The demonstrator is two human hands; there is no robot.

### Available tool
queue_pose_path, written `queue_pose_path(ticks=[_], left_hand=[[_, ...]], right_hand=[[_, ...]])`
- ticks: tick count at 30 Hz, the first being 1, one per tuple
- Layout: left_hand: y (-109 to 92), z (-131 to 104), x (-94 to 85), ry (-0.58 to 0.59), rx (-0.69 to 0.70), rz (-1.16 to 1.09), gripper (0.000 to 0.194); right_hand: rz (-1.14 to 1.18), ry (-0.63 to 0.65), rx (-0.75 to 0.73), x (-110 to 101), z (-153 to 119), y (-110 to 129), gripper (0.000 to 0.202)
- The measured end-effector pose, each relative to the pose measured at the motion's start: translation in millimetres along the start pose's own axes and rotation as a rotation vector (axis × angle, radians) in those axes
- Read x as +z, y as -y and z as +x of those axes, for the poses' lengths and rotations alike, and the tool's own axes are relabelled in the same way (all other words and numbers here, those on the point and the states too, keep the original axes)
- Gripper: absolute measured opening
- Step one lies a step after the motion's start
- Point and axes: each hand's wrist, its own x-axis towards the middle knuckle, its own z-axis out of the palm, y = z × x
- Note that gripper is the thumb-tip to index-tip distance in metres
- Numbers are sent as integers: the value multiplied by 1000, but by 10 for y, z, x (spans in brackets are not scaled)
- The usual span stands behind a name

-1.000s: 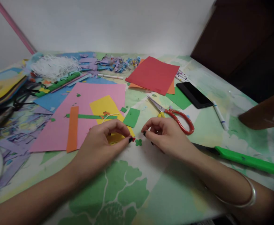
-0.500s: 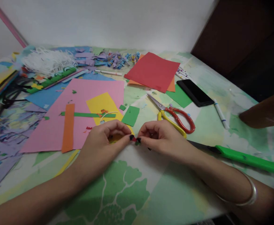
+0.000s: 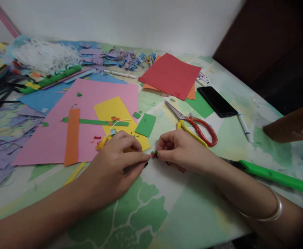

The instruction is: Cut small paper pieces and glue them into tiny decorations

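Note:
My right hand (image 3: 178, 148) pinches a small red and green paper piece (image 3: 154, 154) between thumb and forefinger, low over the table. Just left of it is my left hand (image 3: 127, 157), thumb and forefinger drawn close together; anything between them is too small to make out. A yellow paper tassel (image 3: 102, 142) with a white string lies behind the left hand. Around the hands are a green paper piece (image 3: 146, 125), a yellow sheet (image 3: 117, 110) and scissors (image 3: 193, 124) with red and yellow handles. Below my right fingers shows a reddish strip (image 3: 182, 169), partly hidden.
A pink sheet (image 3: 47, 138) bears an orange strip (image 3: 72, 136) and a green strip (image 3: 94, 121). A red sheet (image 3: 171, 76), a phone (image 3: 216, 101) and a marker (image 3: 243, 126) lie farther back. A green-handled tool (image 3: 276, 176) lies beside my right forearm. White string (image 3: 46, 55) is heaped at back left.
My left fingertips have come away from the small red and green piece, and my right hand keeps it. The view has shifted slightly; the yellow tassel now shows behind my left hand.

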Motion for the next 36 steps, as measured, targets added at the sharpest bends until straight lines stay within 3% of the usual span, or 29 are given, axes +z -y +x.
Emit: queue_pose_path(ticks=[17, 25, 31, 36], left_hand=[[-13, -1, -3, 72, 138, 58, 22], [-12, -3, 12, 40, 169, 71, 22], [7, -20, 19, 34, 228, 104, 24], [30, -27, 23, 27, 235, 119, 24]], right_hand=[[-31, -40, 5, 27, 36, -9, 2], [451, 16, -37, -134, -78, -23, 6], [655, -190, -249, -314, -205, -19, 7], [634, -228, -319, -305, -175, -39, 10]])
